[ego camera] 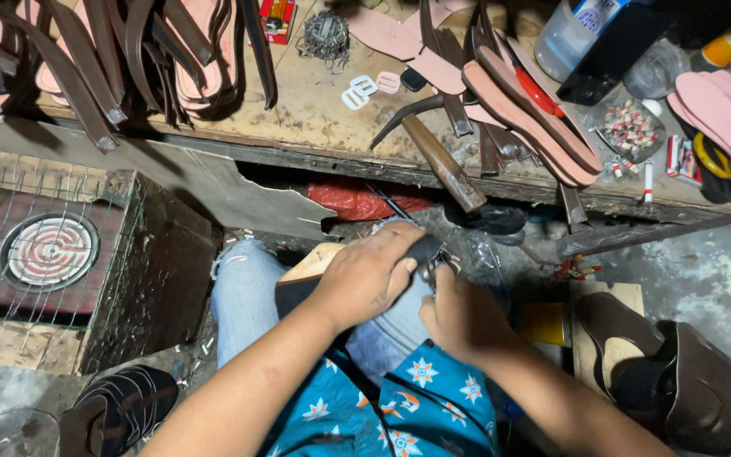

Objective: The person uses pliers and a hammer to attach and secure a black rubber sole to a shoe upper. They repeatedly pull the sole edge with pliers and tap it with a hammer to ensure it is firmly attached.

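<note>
i see my left hand point(368, 281) curled down over a sandal point(315, 272) that rests on my knee, fingers wrapped around its dark strap and tan sole, so it is closed firmly on the piece. my right hand point(460, 315) sits just beside it, clenched around a small dark tool point(430, 269) whose tip meets the strap near my left thumb; what kind of tool it is i cannot tell. the sandal lies across my jeans point(243, 292), below the front edge of the wooden bench point(315, 110). on the bench a hammer point(433, 148) with a wooden handle lies slanted, its handle end hanging over the edge, near a row of pink soles point(535, 114) with brown edges. dark straps point(112, 59) lie bunched at the bench's far left, and two white buckles point(359, 91) sit in the middle. more pink insoles point(725, 123) are stacked at the right end. down on the floor to my right stands a dark brown sandal point(678, 381), and to my left a wire-covered box holds a round heater coil point(48, 251).
</note>
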